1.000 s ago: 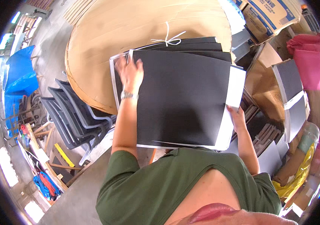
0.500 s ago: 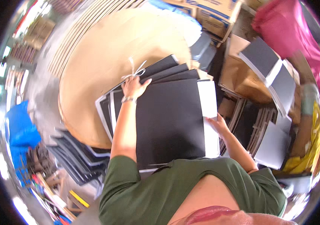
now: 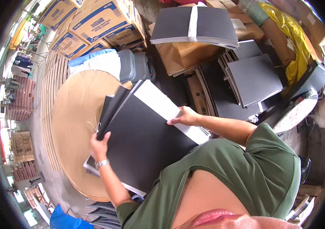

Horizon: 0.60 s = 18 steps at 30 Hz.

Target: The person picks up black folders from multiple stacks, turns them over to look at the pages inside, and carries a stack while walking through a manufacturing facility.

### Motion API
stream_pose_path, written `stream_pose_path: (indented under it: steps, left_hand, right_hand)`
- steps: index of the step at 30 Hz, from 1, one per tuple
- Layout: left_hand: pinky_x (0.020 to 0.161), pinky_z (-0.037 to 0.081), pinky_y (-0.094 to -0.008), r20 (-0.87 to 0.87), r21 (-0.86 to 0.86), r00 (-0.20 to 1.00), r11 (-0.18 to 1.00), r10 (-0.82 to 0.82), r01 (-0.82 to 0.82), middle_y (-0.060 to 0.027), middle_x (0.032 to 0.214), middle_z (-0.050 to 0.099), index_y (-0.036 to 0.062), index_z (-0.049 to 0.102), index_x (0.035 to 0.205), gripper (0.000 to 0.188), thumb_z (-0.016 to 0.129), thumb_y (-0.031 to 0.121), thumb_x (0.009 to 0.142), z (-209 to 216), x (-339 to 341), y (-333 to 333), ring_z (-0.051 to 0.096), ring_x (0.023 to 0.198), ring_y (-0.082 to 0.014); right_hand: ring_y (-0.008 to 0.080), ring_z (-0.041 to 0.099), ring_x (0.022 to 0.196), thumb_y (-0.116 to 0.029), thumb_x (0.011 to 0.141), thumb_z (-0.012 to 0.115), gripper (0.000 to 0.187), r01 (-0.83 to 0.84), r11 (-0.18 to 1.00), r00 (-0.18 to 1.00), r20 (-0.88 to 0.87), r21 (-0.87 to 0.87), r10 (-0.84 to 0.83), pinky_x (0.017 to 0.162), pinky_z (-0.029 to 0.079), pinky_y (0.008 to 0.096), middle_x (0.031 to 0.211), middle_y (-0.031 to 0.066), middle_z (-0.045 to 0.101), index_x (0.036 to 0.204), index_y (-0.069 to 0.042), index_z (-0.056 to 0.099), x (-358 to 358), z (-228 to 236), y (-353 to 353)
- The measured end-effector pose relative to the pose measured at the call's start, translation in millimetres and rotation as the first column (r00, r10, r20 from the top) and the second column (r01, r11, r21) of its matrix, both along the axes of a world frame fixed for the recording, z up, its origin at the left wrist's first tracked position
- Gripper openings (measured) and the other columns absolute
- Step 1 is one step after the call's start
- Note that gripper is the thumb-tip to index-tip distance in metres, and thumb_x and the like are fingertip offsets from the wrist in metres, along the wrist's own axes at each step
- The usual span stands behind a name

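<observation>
A stack of large black card sheets (image 3: 147, 135) with a white strip along its right side lies tilted in front of me, partly over a round brown cardboard-covered tabletop (image 3: 74, 91). My left hand (image 3: 100, 147), with a metal watch or bracelet at the wrist, is closed on the stack's left edge, thumb on top. Beside those fingers a thin white string (image 3: 94, 125) sticks up in loops. My right hand (image 3: 185, 116) clasps the opposite edge at the white strip, thumb above and the other fingers mostly out of sight. My body covers the near corner of the stack.
A black stack with a white band (image 3: 193, 28) rests on brown cardboard at the back right. More black sheets (image 3: 254, 82) lie nearer on the right. Behind the table are grey plastic bins (image 3: 134, 65) and piled cartons (image 3: 101, 23). Blue plastic (image 3: 69, 219) is at lower left.
My view has turned to the right. The stack now appears slanted, its far sheets less fanned out. My left hand has gone from the top edge to the left edge; my right hand still holds the white-strip side.
</observation>
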<state>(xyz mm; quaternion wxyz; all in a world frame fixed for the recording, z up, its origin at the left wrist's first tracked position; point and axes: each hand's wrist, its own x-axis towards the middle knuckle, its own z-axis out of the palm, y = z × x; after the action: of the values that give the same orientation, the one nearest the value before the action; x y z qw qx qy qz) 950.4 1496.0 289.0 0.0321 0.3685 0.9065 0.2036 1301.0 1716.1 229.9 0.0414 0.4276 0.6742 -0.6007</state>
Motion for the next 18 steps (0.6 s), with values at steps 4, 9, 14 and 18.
stream_pose_path:
  steps: [4, 9, 14, 18]
  left_hand:
    - [0.067, 0.049, -0.0402, -0.214, 0.199, 0.977, 0.98, 0.015, 0.029, -0.0181, 0.08, 0.067, -0.004, 0.063, 0.087, 0.07, 0.076, 0.061, 0.065, 97.8, 21.9, -37.6, 0.063, 0.073, -0.0339]
    - [0.081, 0.047, -0.0413, -0.521, 0.178, 0.831, 0.977, 0.193, -0.115, -0.0228, 0.089, 0.065, -0.015, 0.06, 0.096, 0.07, 0.079, 0.047, 0.071, 185.1, 15.8, -124.8, 0.06, 0.083, -0.0307]
    - [0.083, 0.05, -0.0381, -0.72, 0.285, 0.64, 0.955, 0.268, -0.08, -0.0205, 0.097, 0.067, -0.0114, 0.06, 0.106, 0.074, 0.086, 0.043, 0.062, 240.1, 53.8, -164.3, 0.063, 0.089, -0.0279]
    - [0.081, 0.05, -0.0399, -0.765, 0.15, 0.618, 0.984, 0.179, -0.099, -0.0193, 0.099, 0.066, -0.0042, 0.059, 0.109, 0.081, 0.085, 0.052, 0.057, 204.6, 101.1, -156.8, 0.063, 0.091, -0.0313]
  right_hand:
    - [0.0219, 0.065, 0.08, -0.047, 0.065, 0.082, 0.062, -0.143, 0.988, 0.983, -0.111, 0.058, 0.149, 0.075, 0.051, 0.0329, 0.083, 0.0142, 0.068, 0.097, 0.004, 0.064, -8.3, 63.5, 6.5]
    - [0.0194, 0.063, 0.074, -0.04, 0.067, 0.084, 0.054, -0.122, 0.978, 0.887, -0.423, 0.172, 0.185, 0.072, 0.05, 0.0318, 0.078, 0.0119, 0.066, 0.093, 0.003, 0.063, -37.2, 136.4, -14.5]
    - [0.0122, 0.06, 0.088, -0.017, 0.068, 0.085, 0.044, -0.044, 0.998, 0.612, -0.789, 0.047, 0.064, 0.082, 0.048, 0.0279, 0.092, 0.0073, 0.067, 0.101, 0.002, 0.062, -63.7, 119.3, -29.6]
    - [0.0153, 0.061, 0.1, -0.022, 0.064, 0.087, 0.073, -0.158, 0.987, 0.707, -0.698, -0.001, 0.113, 0.09, 0.047, 0.03, 0.107, 0.0111, 0.065, 0.124, 0.001, 0.052, -73.0, 66.1, -18.5]
